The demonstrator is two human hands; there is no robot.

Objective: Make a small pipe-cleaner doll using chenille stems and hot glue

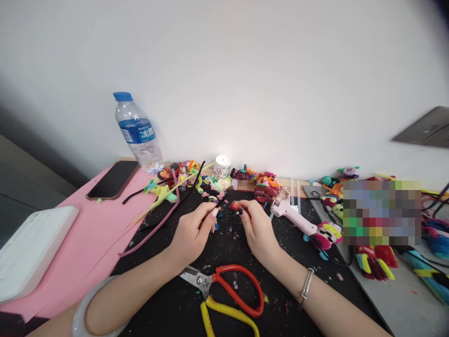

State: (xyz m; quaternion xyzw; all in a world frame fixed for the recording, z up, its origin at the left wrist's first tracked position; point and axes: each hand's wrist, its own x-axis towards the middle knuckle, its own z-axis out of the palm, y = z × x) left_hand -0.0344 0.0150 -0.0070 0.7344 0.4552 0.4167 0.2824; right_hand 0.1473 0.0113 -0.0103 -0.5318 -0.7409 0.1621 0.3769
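Over the black mat (154, 299), my left hand (194, 229) pinches a short black pipe cleaner (220, 201) between thumb and fingers. Facing it, my right hand (259, 231) is closed on a small red fuzzy piece (235, 205) at the fingertips; its exact shape is too small to tell. The two held pieces are apart. Below my hands lie scissors (199, 281) with one red and one yellow handle, their blades partly behind my left forearm. To the right of my right hand rests a pale pink hot glue gun (294, 217).
A water bottle (138, 135) and phone (112, 180) stand and lie at back left, near a white box (37, 248). Loose pipe cleaners (161, 232) lie left. Colourful fuzzy figures (266, 185) and a white cup (222, 164) line the wall. More figures (326, 234) and cables lie right.
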